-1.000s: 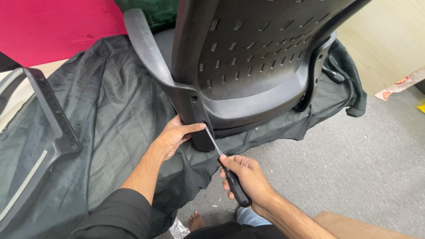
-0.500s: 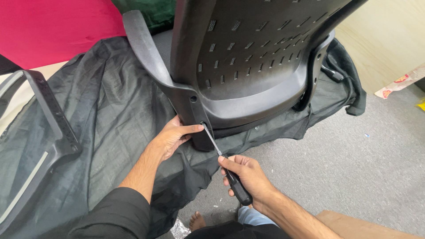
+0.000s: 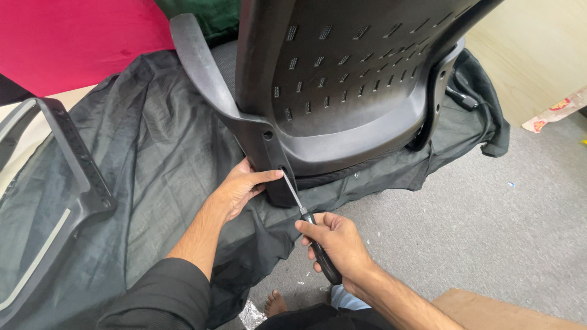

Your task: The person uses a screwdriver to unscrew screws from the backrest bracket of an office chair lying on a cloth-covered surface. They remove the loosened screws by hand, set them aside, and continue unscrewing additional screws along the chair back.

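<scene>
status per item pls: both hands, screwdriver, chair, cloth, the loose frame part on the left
left hand: open grip, braced on the chair's armrest bracket, thumb beside a hole
right hand: grip shut on the screwdriver handle
screwdriver: tilted, tip in the lower bracket hole
chair: lying on the cloth, underside showing
upper bracket hole: no tool in it
black cloth: spread, wrinkled
loose frame part: detached, on the cloth

Black-handled screwdriver (image 3: 309, 229) — slim metal shaft angled up-left, tip at a hole in the black plastic chair bracket (image 3: 272, 159) — chair resting on dark cloth.
</scene>
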